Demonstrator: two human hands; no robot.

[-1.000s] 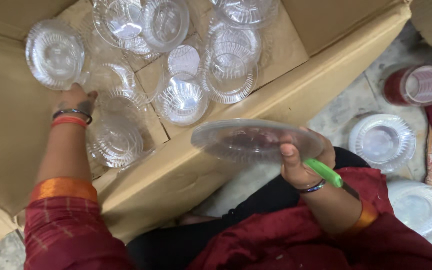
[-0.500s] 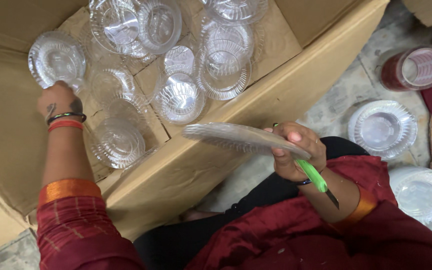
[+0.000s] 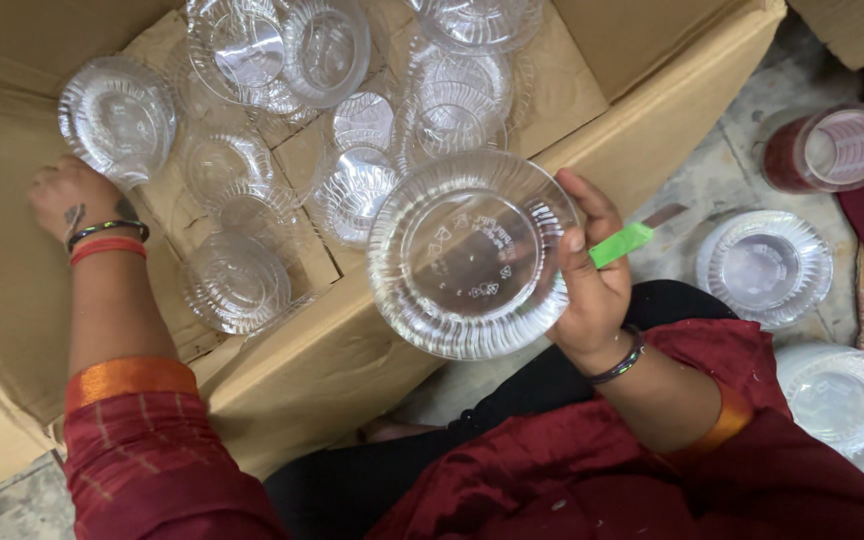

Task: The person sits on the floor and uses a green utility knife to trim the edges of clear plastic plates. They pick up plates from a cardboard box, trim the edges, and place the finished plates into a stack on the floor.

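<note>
right hand clamped on a clear plastic bowl mid-frame, green-handled tool tucked in too | left hand down in the cardboard box upper left, grip hidden, touching another clear bowl

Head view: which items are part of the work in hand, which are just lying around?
In hand:
right hand holding clear plastic bowl and green-handled tool
left hand inside cardboard box, beside loose clear bowls

Lying about:
bowl stack on floor
red-filled container
more bowls at lower right
</note>
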